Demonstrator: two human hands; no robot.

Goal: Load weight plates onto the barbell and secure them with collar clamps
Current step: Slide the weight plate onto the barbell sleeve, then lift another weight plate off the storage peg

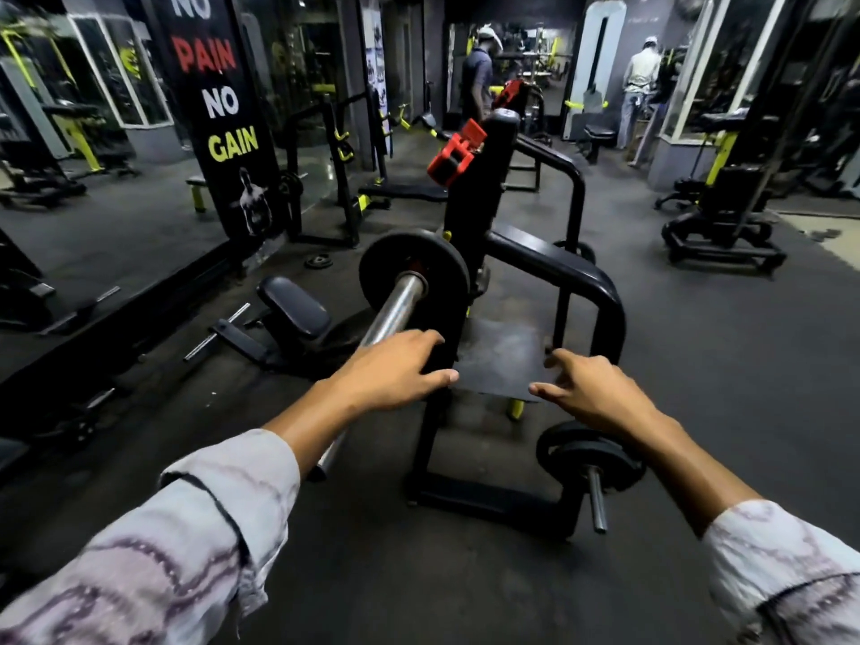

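Two bare hands reach forward, both in patterned pale sleeves. Left hand (395, 370) at about 7 o'clock from frame centre, palm down, fingers loosely spread, hovering over the near end of the barbell sleeve (395, 309); contact unclear, nothing gripped. Right hand (591, 393) at 4 o'clock, fingers relaxed and slightly bent, thumb out toward the left hand, holding nothing.

Barbell sleeve: chrome, runs from under the left hand up toward 12 o'clock. One black weight plate (414, 272) already on it, pushed up against the bench frame (572, 277), upright, bar end sticking through its hole. No collar visible on this sleeve.

Red collar clamp (456, 153) sits higher, at 12 o'clock from the plate, on or against the black upright post (484, 179); exact seating cannot be told. A second red thing (509, 93) further back, blurred.

More black plates (588, 453) stacked on a low peg of the frame at 5 o'clock, partly under the right forearm, short chrome pin poking out toward the camera.

Small loose plate (319, 260) on the floor at 9 o'clock from the loaded plate. Black pad (293, 309) of a low bench at 8 o'clock. "NO PAIN NO GAIN" banner (218, 109) at 10 o'clock. Two people (477, 81) at the back, 12–1 o'clock.
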